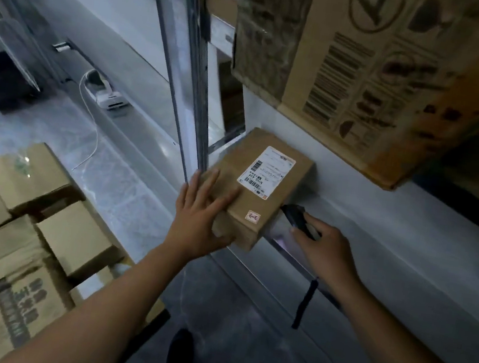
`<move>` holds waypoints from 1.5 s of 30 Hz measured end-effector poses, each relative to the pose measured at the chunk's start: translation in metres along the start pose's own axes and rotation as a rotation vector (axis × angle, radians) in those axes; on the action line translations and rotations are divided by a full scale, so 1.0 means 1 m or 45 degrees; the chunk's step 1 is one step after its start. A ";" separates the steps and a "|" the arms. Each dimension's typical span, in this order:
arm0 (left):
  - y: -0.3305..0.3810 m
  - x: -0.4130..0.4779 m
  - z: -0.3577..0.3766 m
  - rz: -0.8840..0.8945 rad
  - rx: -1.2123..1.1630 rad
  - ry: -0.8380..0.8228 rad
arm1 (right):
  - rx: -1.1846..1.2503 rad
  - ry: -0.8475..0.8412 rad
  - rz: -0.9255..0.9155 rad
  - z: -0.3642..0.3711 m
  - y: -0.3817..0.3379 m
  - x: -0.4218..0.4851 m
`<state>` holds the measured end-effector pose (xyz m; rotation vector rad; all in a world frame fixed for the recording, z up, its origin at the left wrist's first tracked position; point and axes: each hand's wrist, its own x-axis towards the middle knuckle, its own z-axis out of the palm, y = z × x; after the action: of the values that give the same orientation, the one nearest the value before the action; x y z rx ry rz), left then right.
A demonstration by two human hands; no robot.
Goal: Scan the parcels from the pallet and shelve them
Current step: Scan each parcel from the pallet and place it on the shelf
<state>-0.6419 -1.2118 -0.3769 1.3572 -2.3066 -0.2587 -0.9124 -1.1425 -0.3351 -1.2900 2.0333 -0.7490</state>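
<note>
— Starting at the left fingers (210, 183): how do they lie?

— Straight and spread, flat on top of the parcel (259, 208) at its near left corner. The thumb lies against the near end face. The left hand (199, 221) presses on the box rather than wrapping round it.

— And the other side?

— The right hand (327, 247) has its fingers curled round a black scanner (297, 218), whose nose points at the parcel's right flank, just beside it. A dark strap (304, 302) hangs below that wrist.

— Where does the parcel sit?

— On the grey shelf (378, 230), lying flat, its far left corner near the upright post (184, 82). Its near end juts a little over the shelf's front edge. A white label (265, 171) faces up, and a small sticker (252, 216) sits near the front right corner.

— Anything around it?

— A large carton (367, 76) printed with barcodes stands on the level above. Down to the left are stacked cartons (42, 231). Beyond them a white device (109, 97) with a cable (91, 137) rests on the floor. Dark shoes (179, 353) show at the bottom.
</note>
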 end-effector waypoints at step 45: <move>0.698 -0.428 0.115 1.934 -0.429 -0.907 | -0.108 1.439 1.551 -0.187 0.334 -0.826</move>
<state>-1.0622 -0.5009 -0.3358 -0.9315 -2.8984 -0.5887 -0.9633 -0.2347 -0.2978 0.7060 3.0565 -0.7803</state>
